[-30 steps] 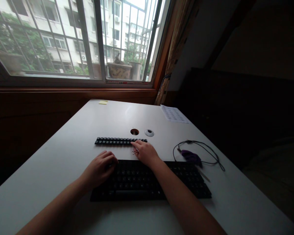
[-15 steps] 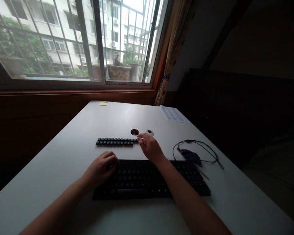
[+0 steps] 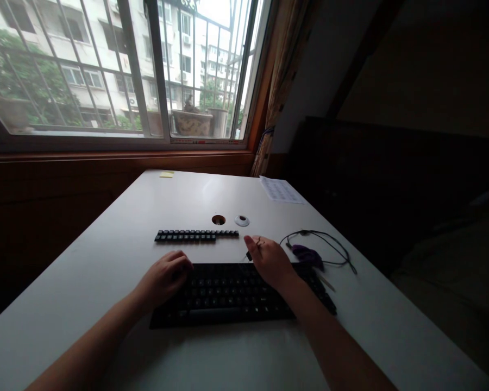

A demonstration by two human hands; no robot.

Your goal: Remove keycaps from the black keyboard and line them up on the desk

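A black keyboard (image 3: pixel 228 293) lies in front of me on the white table. My left hand (image 3: pixel 167 274) rests at its upper left corner, fingers curled over the edge and gripping it. Above the keyboard's back edge, my right hand (image 3: pixel 271 263) is closed on a small tool that looks like a wire keycap puller (image 3: pixel 249 256); the fingers cover most of it. Thin wire and a small dark end show below the thumb. Beyond the keyboard, loose black keycaps (image 3: pixel 187 237) stand in two rows, the back row longer to the right.
Behind the keycaps are a round cable hole (image 3: pixel 219 220) and its white cover (image 3: pixel 242 220). A coiled black cable (image 3: pixel 338 241) and a purple cloth-like item (image 3: pixel 307 256) lie right. Printed paper (image 3: pixel 281 190) and a yellow sticky note (image 3: pixel 167 174) are at the back.
My right hand has moved away from the right end of the keycap rows, back and rightward to the keyboard's rear edge. My left hand stays at the keyboard's corner. The view has shifted slightly.
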